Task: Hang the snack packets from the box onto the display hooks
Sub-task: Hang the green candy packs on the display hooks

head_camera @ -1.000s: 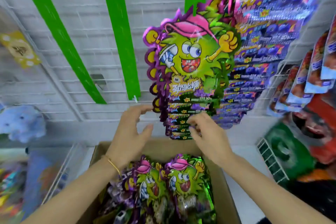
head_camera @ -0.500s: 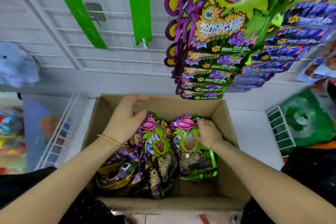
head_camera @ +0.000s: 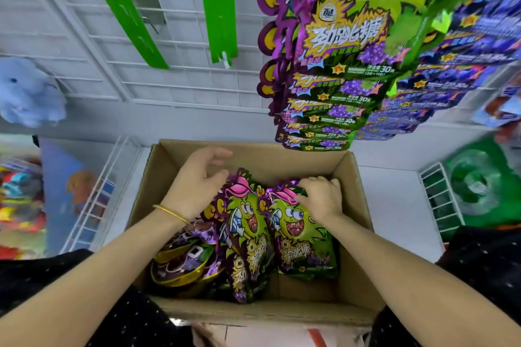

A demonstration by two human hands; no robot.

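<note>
Nearest to me, the cardboard box sits open at the bottom of the view, its front wall partly cut off by the frame edge. It holds the stock not yet hung: two green-and-purple snack packets standing upright side by side, the middle packet and the right packet, with a heap of dark purple-and-gold packs at the left. I cannot count what lies beneath them. My right hand has its fingers curled over the top edge of the right packet and its thumb on the printed face; I judge this a pinch grip, with the packet not lifted out of the box. My left hand holds nothing; its fingers are relaxed, and its thumb lies at the top edge of the middle packet. Above and beyond the box, the hung packets of the same design form a deep stack, so I judge the task well advanced but unfinished. The hook carrying that stack is hidden behind it, so its remaining room cannot be read. Farther back, the wire grid panel carries two green strips and one bare hook. The margins of the view are blurred.
</note>
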